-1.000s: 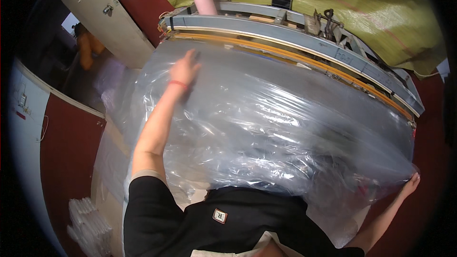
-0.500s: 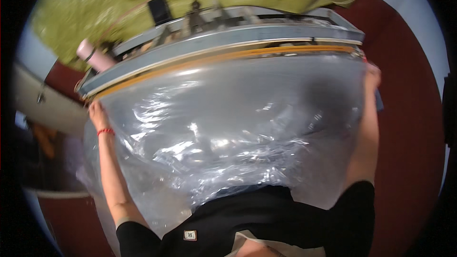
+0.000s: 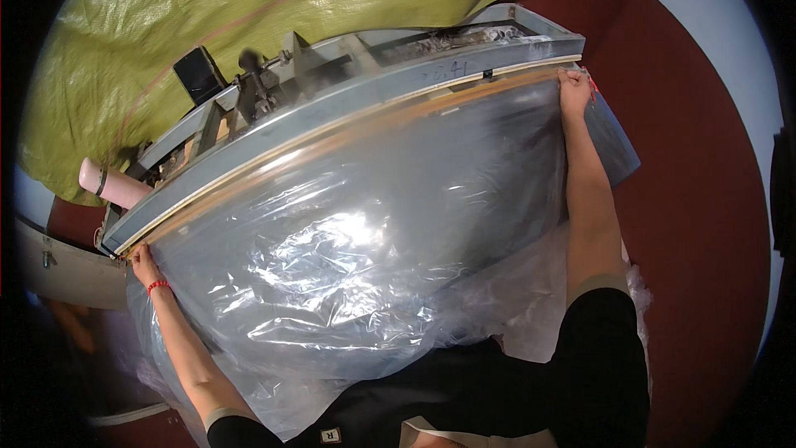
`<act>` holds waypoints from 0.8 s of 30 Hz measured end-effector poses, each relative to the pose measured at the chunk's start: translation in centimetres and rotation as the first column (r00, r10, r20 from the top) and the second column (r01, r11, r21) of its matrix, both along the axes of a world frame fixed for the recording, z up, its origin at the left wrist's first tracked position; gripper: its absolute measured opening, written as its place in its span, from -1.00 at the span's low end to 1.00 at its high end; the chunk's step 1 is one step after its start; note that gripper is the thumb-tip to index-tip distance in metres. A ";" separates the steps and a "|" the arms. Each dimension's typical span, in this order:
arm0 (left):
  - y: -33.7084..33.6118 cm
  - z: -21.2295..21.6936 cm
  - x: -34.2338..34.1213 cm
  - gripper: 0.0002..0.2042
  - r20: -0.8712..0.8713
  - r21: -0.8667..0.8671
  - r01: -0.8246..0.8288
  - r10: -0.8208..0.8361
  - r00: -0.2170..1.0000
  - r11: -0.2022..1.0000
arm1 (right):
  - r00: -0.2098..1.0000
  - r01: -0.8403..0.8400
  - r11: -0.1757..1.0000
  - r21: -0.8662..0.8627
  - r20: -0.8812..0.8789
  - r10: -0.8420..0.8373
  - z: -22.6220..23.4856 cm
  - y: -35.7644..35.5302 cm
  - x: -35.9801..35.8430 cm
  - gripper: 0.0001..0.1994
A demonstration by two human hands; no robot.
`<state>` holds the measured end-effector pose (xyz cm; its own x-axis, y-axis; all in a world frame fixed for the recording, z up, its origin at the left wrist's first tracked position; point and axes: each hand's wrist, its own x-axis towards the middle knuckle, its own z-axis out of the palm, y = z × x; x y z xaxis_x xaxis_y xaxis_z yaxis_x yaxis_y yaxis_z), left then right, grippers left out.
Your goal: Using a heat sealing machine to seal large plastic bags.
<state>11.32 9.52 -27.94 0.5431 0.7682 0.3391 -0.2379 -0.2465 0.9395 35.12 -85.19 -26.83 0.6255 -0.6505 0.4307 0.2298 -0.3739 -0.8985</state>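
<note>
A wide sheet of clear plastic film (image 3: pixel 348 265) spreads in front of me, wrinkled and glossy. My left hand (image 3: pixel 144 265), with a red bracelet at the wrist, pinches its upper left corner. At the upper right corner, the fingers of my right hand (image 3: pixel 574 95) are closed on the film. The film's far edge lies along an orange-brown strip (image 3: pixel 340 143). Just beyond that strip runs a long grey metal frame (image 3: pixel 340 104), with a pale strip on its near side. Whether the film reaches under the frame I cannot tell.
A black phone (image 3: pixel 200 76) and a pink bottle (image 3: pixel 122 187) rest at the frame's far side. Behind hangs or lies a yellow-green woven sheet (image 3: pixel 274 8). Dark red floor (image 3: pixel 688 224) shows at right. A pale curved panel (image 3: pixel 62 261) stands at left.
The frame and film now appear more slanted, left end lower and right end higher. Both hands stay at the film's corners, shifted left in view.
</note>
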 end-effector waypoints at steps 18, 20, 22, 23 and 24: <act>-0.2 3.0 -3.2 -0.84 -0.162 -0.038 -0.017 0.011 0.987 0.999 | 0.947 -0.204 0.975 0.085 -0.235 0.218 5.9 3.7 -3.4 -0.55; -7.7 5.4 -2.0 -0.86 -0.243 0.021 0.017 -0.012 0.970 1.000 | 0.961 -0.170 0.898 -0.406 -0.270 0.059 7.9 2.5 -6.8 -0.55; -6.7 6.9 -4.8 -0.90 -0.290 0.207 0.178 -0.114 0.950 0.962 | 0.952 -0.253 0.967 -0.037 -0.187 0.242 8.1 1.0 -9.2 -0.74; -8.5 7.6 -4.9 -0.92 -0.297 0.174 0.188 -0.131 0.946 0.966 | 0.968 -0.203 0.977 -0.071 -0.164 0.189 7.9 -1.3 -10.6 -0.77; -10.6 8.8 -5.6 -0.93 -0.252 0.113 0.255 -0.221 0.942 0.960 | 0.959 -0.016 0.944 -0.329 -0.274 -0.079 8.3 -2.4 -12.5 -0.75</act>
<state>5.68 -1.08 -19.18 0.7813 0.5597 0.2762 -0.0833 -0.3450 0.9349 22.63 -87.58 -18.51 0.7325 -0.5260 0.4322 -0.0293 -0.6586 -0.7519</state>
